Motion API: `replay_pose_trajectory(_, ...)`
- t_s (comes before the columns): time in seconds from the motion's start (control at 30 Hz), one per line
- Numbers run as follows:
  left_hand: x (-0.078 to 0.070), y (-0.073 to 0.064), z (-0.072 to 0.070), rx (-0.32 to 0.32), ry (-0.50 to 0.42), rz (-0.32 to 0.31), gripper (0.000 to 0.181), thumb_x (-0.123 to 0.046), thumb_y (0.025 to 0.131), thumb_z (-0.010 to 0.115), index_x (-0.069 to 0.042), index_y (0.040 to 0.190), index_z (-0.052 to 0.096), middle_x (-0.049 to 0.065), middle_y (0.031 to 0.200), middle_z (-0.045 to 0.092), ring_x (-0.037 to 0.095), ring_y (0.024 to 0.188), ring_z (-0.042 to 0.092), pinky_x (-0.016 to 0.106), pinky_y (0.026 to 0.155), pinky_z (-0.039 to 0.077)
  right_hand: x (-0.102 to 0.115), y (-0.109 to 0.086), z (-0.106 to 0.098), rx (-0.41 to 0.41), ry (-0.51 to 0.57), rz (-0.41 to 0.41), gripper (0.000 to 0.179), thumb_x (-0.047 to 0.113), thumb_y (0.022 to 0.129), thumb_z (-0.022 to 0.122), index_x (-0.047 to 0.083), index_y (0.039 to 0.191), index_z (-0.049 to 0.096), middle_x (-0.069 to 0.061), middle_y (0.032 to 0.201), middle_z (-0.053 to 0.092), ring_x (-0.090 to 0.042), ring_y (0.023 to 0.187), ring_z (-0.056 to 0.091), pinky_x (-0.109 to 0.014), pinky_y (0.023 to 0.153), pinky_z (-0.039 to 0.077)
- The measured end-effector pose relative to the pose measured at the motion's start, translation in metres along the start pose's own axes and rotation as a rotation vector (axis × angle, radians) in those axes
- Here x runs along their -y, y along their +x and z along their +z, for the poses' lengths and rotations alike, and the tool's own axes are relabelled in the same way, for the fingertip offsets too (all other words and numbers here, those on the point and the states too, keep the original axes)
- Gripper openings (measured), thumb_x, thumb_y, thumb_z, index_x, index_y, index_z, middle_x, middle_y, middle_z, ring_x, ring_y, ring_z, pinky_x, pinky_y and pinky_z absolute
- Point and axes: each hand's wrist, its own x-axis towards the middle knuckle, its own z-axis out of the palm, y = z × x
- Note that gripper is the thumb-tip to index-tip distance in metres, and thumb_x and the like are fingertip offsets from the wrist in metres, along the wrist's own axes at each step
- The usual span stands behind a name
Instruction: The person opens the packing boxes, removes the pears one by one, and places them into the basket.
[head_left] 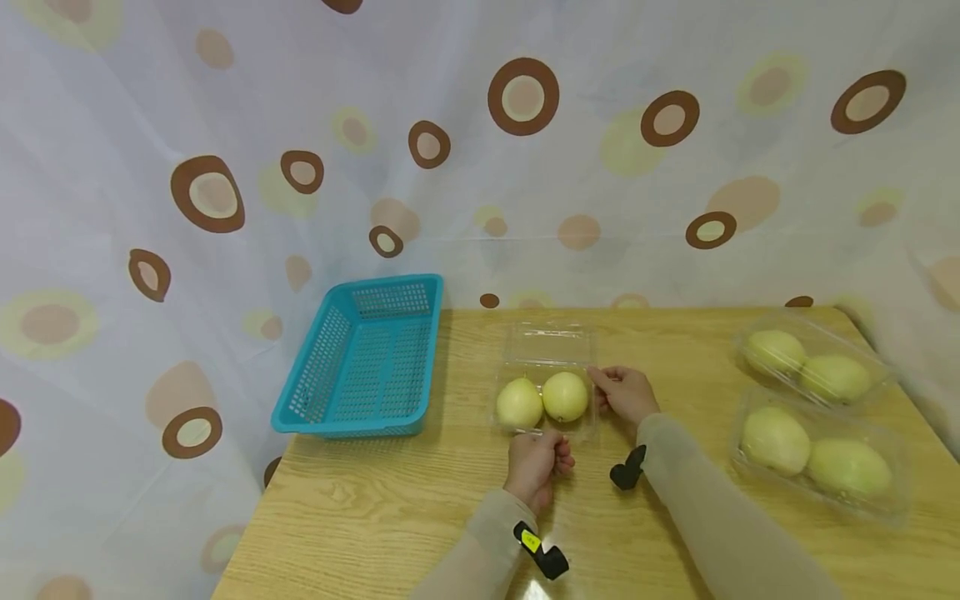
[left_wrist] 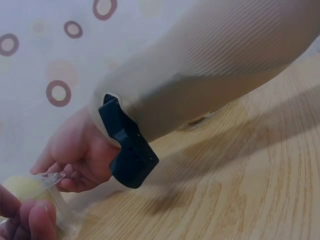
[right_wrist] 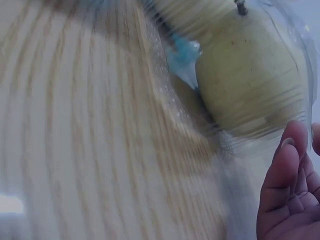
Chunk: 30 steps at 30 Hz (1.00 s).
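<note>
Wooden table [head_left: 360, 500], blue basket [head_left: 382, 367] left, 2 fruit packs [head_left: 776, 442] right, left hand [head_left: 534, 467] and right hand [head_left: 628, 395] pinching clear box [head_left: 550, 346]

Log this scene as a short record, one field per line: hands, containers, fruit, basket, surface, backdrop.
left hand: at the near edge of the middle container, fingers curled; grip unclear
right hand: pinches that container's right edge
middle container: clear plastic, lid open toward the back
fruit inside: two pale yellow fruits, side by side
far right container: clear, two fruits
near right container: clear, two fruits
basket: blue, perforated, left of the middle container
table: wood-grained
backdrop: pale, patterned with rings and spots
</note>
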Motion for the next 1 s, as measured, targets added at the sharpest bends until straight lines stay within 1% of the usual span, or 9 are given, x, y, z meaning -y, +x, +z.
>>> replay_pose_trajectory(0.1,0.001,0.0,0.0,0.003,0.0,-0.001,0.014,0.0,0.08,0.057,0.01,0.081,0.066,0.002,0.058,0.057,0.009,0.047,0.056,0.02,0.045,0.047,-0.003,-0.003,0.002,0.001,0.066,0.035,0.048,0.041,0.094,0.061,-0.003,0.111,0.057,-0.004,0.08,0.06,-0.013,0.066,0.059,-0.029,0.061,0.054)
replay_pose_trajectory(0.17,0.001,0.0,-0.001,0.006,-0.001,0.002,0.014,0.0,0.08,0.058,0.011,0.082,0.066,0.001,0.058,0.057,0.009,0.047,0.056,0.02,0.045,0.047,-0.004,-0.006,0.003,0.002,0.102,0.053,0.043,0.038,0.095,0.06,-0.003,0.109,0.057,-0.004,0.079,0.06,-0.013,0.065,0.059,-0.028,0.06,0.053)
replay_pose_trajectory(0.27,0.001,0.001,-0.002,0.006,-0.007,0.01,0.015,0.0,0.08,0.058,0.013,0.084,0.066,0.002,0.058,0.057,0.009,0.047,0.056,0.02,0.045,0.047,-0.002,-0.015,0.005,0.025,0.114,0.042,0.036,0.029,0.097,0.058,-0.004,0.111,0.056,-0.006,0.083,0.061,-0.013,0.067,0.059,-0.028,0.06,0.053)
replay_pose_trajectory(0.37,0.001,0.002,-0.003,0.005,-0.019,0.012,0.016,0.0,0.081,0.058,0.013,0.084,0.066,0.002,0.058,0.058,0.009,0.047,0.056,0.02,0.045,0.047,-0.001,-0.023,0.006,0.051,0.104,0.022,0.033,0.022,0.096,0.06,-0.005,0.114,0.056,-0.007,0.086,0.062,-0.013,0.07,0.06,-0.027,0.061,0.053)
replay_pose_trajectory(0.5,0.001,0.0,-0.004,0.018,-0.029,-0.003,0.016,-0.001,0.083,0.058,0.013,0.086,0.066,0.002,0.06,0.058,0.009,0.048,0.056,0.02,0.046,0.048,-0.003,-0.033,0.005,0.084,0.107,0.027,0.032,0.019,0.094,0.063,-0.006,0.115,0.057,-0.007,0.085,0.061,-0.012,0.07,0.058,-0.027,0.063,0.052)
replay_pose_trajectory(0.67,0.001,-0.002,-0.004,0.042,-0.013,-0.016,0.018,-0.003,0.086,0.059,0.013,0.089,0.066,0.002,0.062,0.059,0.009,0.05,0.057,0.02,0.048,0.048,-0.005,-0.045,0.003,0.121,0.118,0.029,0.032,0.017,0.096,0.06,-0.008,0.116,0.055,-0.008,0.081,0.06,-0.014,0.069,0.057,-0.028,0.063,0.052)
replay_pose_trajectory(0.9,0.004,0.001,-0.005,0.068,0.0,-0.021,0.02,-0.006,0.091,0.059,0.012,0.091,0.066,0.002,0.063,0.059,0.008,0.05,0.057,0.019,0.048,0.048,-0.002,-0.055,0.004,0.118,0.18,0.059,0.036,0.013,0.095,0.061,-0.008,0.122,0.05,-0.01,0.084,0.06,-0.013,0.07,0.057,-0.027,0.064,0.052)
replay_pose_trajectory(1.0,0.004,0.002,-0.005,0.073,0.005,-0.015,0.02,-0.007,0.092,0.059,0.012,0.09,0.065,0.002,0.064,0.059,0.008,0.051,0.057,0.019,0.049,0.048,-0.002,-0.056,0.005,0.123,0.19,0.053,0.037,0.013,0.094,0.061,-0.008,0.123,0.048,-0.009,0.083,0.059,-0.013,0.069,0.055,-0.027,0.064,0.051)
